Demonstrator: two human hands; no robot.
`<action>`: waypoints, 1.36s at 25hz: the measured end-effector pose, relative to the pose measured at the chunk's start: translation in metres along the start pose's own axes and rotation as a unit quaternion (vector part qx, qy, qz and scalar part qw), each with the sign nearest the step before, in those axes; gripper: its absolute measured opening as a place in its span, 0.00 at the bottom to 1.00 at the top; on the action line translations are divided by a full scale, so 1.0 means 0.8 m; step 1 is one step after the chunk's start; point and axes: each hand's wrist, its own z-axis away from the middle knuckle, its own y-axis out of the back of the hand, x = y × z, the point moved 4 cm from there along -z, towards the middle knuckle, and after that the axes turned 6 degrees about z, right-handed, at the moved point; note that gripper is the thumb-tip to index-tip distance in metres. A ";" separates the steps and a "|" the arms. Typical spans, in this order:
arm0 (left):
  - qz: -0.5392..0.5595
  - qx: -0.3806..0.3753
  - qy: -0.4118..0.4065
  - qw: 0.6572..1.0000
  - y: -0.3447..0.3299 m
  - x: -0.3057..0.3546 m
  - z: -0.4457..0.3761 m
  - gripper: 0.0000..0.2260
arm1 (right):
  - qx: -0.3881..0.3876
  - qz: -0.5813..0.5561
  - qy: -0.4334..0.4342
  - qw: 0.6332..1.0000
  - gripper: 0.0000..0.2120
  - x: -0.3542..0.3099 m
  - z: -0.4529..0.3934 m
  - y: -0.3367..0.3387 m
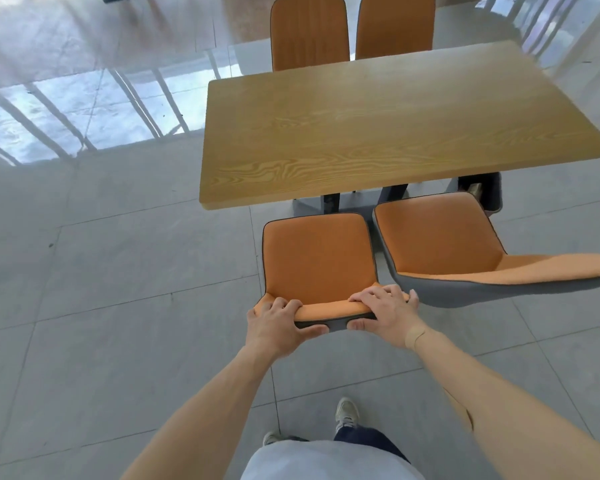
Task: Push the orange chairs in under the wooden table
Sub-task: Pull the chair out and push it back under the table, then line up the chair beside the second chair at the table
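A wooden table (pixel 388 133) stands ahead of me. On its near side sit two orange chairs with grey shells. The near left chair (pixel 317 258) has its seat just short of the table edge. My left hand (pixel 274 322) grips the left end of its backrest top. My right hand (pixel 387 313) grips the right end. The near right chair (pixel 437 233) stands beside it, angled to the right, its seat front touching the table's shadow line. Two more orange chairs (pixel 309 32) (pixel 395 27) stand at the far side with backs showing above the tabletop.
Grey tiled floor (pixel 118 289) spreads to the left and behind. Bright window reflections lie on the floor at the far left (pixel 66 109). The table's dark legs (pixel 331 200) show under the near edge. My feet (pixel 347 410) are behind the chair.
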 end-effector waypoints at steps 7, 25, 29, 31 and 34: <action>0.059 -0.072 0.024 0.995 0.020 -0.014 -0.007 0.36 | -0.146 0.026 0.009 0.989 0.36 -0.014 -0.051 0.031; 0.344 0.098 0.148 0.922 0.227 -0.441 0.010 0.24 | -0.071 -0.006 0.206 0.976 0.21 -0.466 -0.246 0.106; 0.329 0.126 0.126 0.927 0.295 -0.508 -0.012 0.23 | -0.033 -0.024 0.217 0.975 0.20 -0.541 -0.290 0.135; 0.312 0.134 0.110 0.934 0.325 -0.529 -0.029 0.23 | -0.007 -0.031 0.217 0.976 0.20 -0.563 -0.313 0.152; 0.307 0.138 0.098 0.936 0.364 -0.559 -0.065 0.23 | 0.015 -0.043 0.212 0.976 0.20 -0.588 -0.356 0.180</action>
